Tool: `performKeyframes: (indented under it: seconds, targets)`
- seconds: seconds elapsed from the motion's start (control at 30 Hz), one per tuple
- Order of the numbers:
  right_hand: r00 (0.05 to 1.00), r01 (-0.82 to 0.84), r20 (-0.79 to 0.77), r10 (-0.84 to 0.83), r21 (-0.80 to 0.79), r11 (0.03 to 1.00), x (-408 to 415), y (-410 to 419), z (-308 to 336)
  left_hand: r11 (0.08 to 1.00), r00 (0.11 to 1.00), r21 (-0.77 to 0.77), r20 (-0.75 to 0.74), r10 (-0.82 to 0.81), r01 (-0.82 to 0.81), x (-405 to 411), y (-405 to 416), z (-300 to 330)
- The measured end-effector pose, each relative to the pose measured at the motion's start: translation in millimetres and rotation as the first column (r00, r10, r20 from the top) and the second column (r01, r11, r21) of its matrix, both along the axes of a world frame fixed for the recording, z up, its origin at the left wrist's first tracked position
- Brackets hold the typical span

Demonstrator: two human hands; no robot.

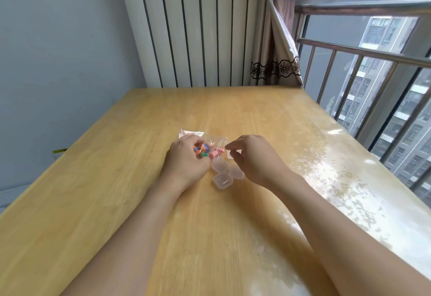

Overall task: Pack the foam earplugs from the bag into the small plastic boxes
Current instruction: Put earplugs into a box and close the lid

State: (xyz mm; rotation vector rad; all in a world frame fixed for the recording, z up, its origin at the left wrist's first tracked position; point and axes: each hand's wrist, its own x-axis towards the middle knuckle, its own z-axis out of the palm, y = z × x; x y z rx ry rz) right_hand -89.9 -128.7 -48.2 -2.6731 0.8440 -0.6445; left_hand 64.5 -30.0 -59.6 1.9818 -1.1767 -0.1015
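Gripping one bag [211, 141], two hands [186, 158], three small plastic boxes [223, 179] beside

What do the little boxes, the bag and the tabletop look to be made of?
The small boxes look like clear, faintly frosted plastic: the table's colour shows through them. The bag seems thin glossy plastic film, see-through and crinkled, with the coloured earplugs visible inside. The table looks like pale varnished wood, with grain lines and plank seams; its shine near the window suggests a smooth coating.
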Motion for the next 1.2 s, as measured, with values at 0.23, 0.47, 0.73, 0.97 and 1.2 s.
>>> performKeyframes:
  seconds: [0.23, 0.47, 0.73, 0.97, 1.2]
  targets:
    - [0.993, -0.003, -0.122, -0.002, -0.036, 0.999, 40, -19, -4, 1.0, 0.998, 0.018, 0.055, -0.012, 0.011, 7, -5, -11]
    - [0.983, -0.08, -0.154, 0.097, 0.114, 0.99, 48, -20, -1, 0.998, 0.997, 0.012, 0.046, -0.066, 0.065, 10, -5, -13]
    - [0.978, -0.085, -0.193, 0.078, -0.026, 0.996, 44, -12, 2, 0.999, 0.996, 0.039, 0.093, 0.002, -0.005, 9, -4, -14]
    - [0.997, -0.072, 0.029, 0.071, 0.041, 0.997, -39, -10, 20, 1.0, 0.993, 0.019, 0.12, 0.002, -0.004, 6, -6, -13]
    - [0.992, -0.098, 0.09, 0.085, 0.164, 0.981, -83, -25, 6, 0.957, 0.97, -0.214, 0.182, -0.158, 0.196, -33, 1, 8]
